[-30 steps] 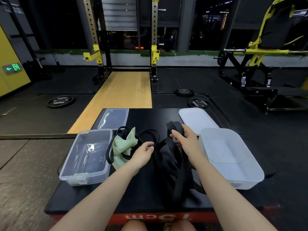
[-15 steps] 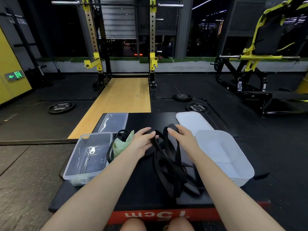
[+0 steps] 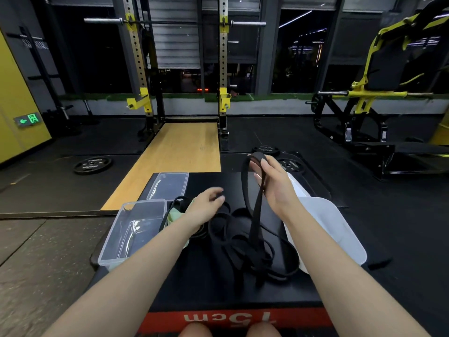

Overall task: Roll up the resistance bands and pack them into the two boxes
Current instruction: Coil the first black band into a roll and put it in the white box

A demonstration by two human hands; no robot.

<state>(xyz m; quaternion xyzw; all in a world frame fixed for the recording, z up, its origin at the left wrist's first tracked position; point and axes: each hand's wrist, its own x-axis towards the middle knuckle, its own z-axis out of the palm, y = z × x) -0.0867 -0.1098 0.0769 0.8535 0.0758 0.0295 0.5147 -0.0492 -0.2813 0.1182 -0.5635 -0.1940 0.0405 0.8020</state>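
A tangled heap of black resistance bands [image 3: 245, 242] lies on the black padded platform [image 3: 209, 288]. My right hand [image 3: 274, 186] is raised above the heap and grips one black band [image 3: 255, 203], whose loop hangs down into the pile. My left hand [image 3: 206, 205] hovers blurred over the heap's left side, fingers loosely curled, holding nothing. A pale green band [image 3: 176, 215] lies partly hidden behind my left wrist. A clear box [image 3: 136, 229] stands at the left and a frosted white box [image 3: 332, 229] at the right.
A clear lid [image 3: 170, 184] lies behind the left box and a white lid [image 3: 297, 188] behind the right one. Weight plates [image 3: 92, 164] lie on the gym floor. A squat rack [image 3: 179, 69] and a yellow machine [image 3: 379, 93] stand farther back.
My right hand has lifted one black band up out of the heap. My left hand has let go of the bands and moved slightly right. The camera has tilted up.
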